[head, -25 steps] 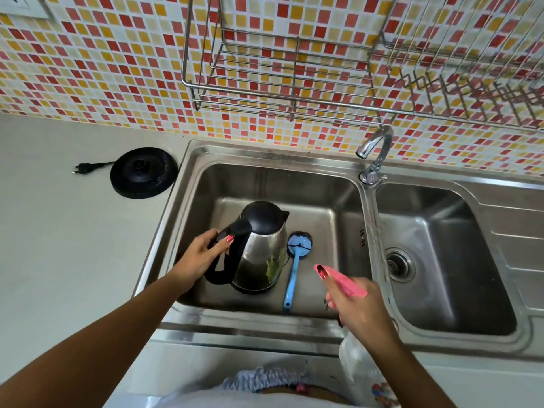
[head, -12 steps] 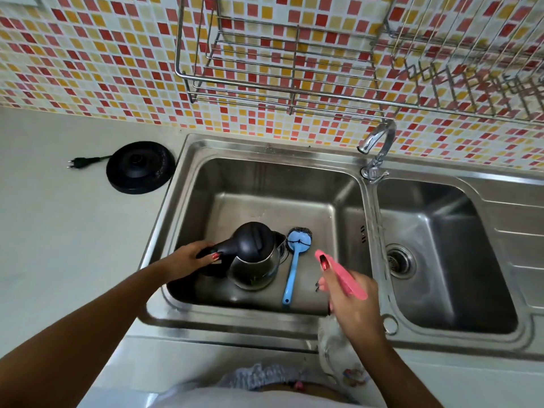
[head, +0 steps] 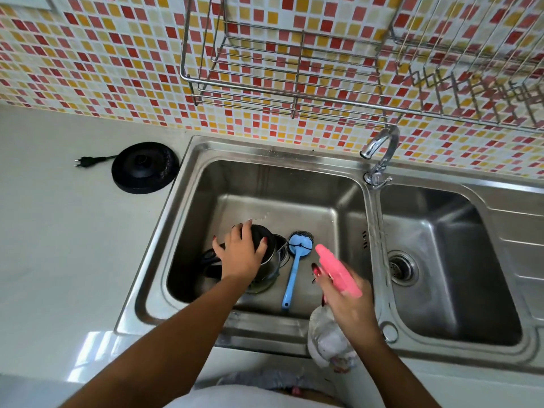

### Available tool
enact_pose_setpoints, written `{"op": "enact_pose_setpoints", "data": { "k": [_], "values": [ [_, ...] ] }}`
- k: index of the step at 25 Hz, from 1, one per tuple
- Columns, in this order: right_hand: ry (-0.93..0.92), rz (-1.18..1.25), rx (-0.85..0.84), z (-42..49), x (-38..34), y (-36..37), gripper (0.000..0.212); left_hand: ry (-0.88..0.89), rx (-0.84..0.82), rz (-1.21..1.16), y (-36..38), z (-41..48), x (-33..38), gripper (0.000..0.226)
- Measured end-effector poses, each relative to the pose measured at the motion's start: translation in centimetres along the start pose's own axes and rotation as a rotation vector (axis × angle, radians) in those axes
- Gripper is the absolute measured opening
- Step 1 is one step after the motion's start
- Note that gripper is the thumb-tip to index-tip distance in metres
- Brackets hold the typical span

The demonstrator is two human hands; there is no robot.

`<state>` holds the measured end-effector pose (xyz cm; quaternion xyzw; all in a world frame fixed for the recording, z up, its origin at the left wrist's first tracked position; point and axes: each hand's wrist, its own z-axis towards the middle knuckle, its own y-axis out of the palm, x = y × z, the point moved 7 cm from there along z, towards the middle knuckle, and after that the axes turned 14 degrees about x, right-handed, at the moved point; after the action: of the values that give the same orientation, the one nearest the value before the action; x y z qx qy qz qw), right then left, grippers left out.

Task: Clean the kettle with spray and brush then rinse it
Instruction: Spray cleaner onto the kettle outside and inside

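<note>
Steel kettle (head: 272, 260) sits unsprayed under your spread left hand (head: 240, 254); right hand (head: 347, 295) grips the spray bottle (head: 338, 269); brushing and rinsing remain.

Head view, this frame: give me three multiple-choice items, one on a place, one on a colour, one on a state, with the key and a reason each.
1. Where does the kettle stand?
A. in the left sink basin
B. on its base
C. in the wire rack

2. What colour is the handle of the brush?
A. green
B. blue
C. white

3. What is the left hand doing?
A. turning the tap
B. lifting the brush
C. resting on the kettle's lid

Key: 1 A, the kettle sits in the left sink basin, while its base lies bare on the counter. 2 B, the handle is light blue. 3 C, the left hand's palm covers the black lid, while the right hand holds the spray bottle.
</note>
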<state>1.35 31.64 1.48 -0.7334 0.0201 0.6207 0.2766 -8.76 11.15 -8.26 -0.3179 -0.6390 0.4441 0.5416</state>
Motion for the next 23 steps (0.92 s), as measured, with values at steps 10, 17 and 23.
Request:
{"op": "enact_pose_setpoints", "data": {
  "k": [10,17,23],
  "values": [
    [0.037,-0.021,-0.256,-0.8,-0.2,1.4,0.03,-0.761,0.006,-1.414,-5.1,-1.6,-5.3,0.023],
    [-0.18,-0.585,-0.19,1.3,-0.5,4.2,0.029,-0.648,-0.11,-1.206,-5.9,-1.5,-7.8,0.039],
    [-0.299,-0.81,-0.326,-0.1,-0.1,5.9,0.026,-0.532,-0.209,-1.272,-6.1,-5.6,-8.9,0.042]
  ]
}}
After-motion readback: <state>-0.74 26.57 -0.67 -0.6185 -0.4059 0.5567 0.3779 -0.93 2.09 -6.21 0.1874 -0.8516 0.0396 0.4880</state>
